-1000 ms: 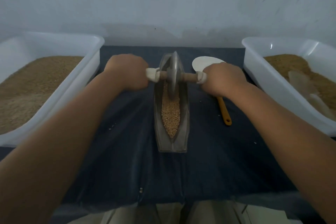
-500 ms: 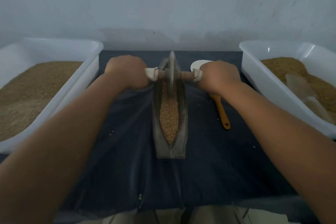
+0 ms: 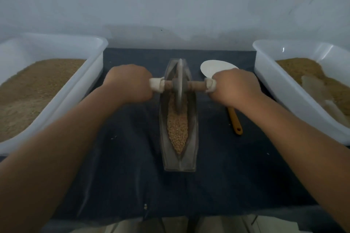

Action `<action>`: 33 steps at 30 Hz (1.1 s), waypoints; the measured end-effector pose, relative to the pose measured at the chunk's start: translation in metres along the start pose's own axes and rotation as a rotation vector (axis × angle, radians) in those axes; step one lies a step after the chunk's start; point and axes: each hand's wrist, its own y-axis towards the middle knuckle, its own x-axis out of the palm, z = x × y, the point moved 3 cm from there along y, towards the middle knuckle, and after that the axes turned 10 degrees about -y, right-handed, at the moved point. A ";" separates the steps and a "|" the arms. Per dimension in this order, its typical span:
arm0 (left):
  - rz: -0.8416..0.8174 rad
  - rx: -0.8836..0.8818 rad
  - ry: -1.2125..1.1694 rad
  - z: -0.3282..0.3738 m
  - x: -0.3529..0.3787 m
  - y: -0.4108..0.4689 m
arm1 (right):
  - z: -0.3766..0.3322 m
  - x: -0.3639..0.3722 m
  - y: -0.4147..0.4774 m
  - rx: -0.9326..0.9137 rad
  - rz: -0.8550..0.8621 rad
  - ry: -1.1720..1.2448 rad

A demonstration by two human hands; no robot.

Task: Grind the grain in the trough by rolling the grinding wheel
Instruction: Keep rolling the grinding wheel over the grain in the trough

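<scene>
Pulled grinding wheel [image 3: 179,83] slightly nearer along trough [image 3: 193,138] with left hand [image 3: 128,83] and right hand [image 3: 234,87] both clenched on axle grips [image 3: 156,85]; keep wheel upright, press evenly, run full length through grain [image 3: 177,130]

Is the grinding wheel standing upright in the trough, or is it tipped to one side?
Upright. The grinding wheel stands on edge in the trough, its axle level between the left hand and right hand.

We read no text, label, brand, number or sign anywhere: none on trough [image 3: 179,162], wheel [image 3: 179,81], left tub [image 3: 94,58], right tub [image 3: 269,73], spoon [image 3: 217,67].
</scene>
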 end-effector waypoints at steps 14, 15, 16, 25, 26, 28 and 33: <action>0.045 0.127 0.023 -0.007 0.013 -0.067 | 0.003 -0.012 -0.073 -0.166 0.084 0.032; 0.015 0.104 0.005 -0.008 0.015 -0.061 | 0.002 -0.011 -0.066 -0.150 0.102 -0.001; -0.009 0.077 -0.019 -0.009 0.015 -0.050 | 0.000 -0.009 -0.054 -0.121 0.131 -0.040; 0.080 0.012 -0.008 0.000 -0.002 0.014 | 0.000 0.002 0.021 0.017 0.062 0.020; 0.044 0.026 -0.016 0.001 -0.003 0.006 | 0.000 0.000 0.010 0.010 0.026 0.017; -0.042 0.055 -0.038 0.000 0.000 -0.020 | 0.001 -0.005 -0.022 -0.047 -0.030 0.006; -0.005 0.111 -0.030 -0.004 0.010 -0.076 | 0.002 -0.024 -0.085 -0.140 0.147 0.022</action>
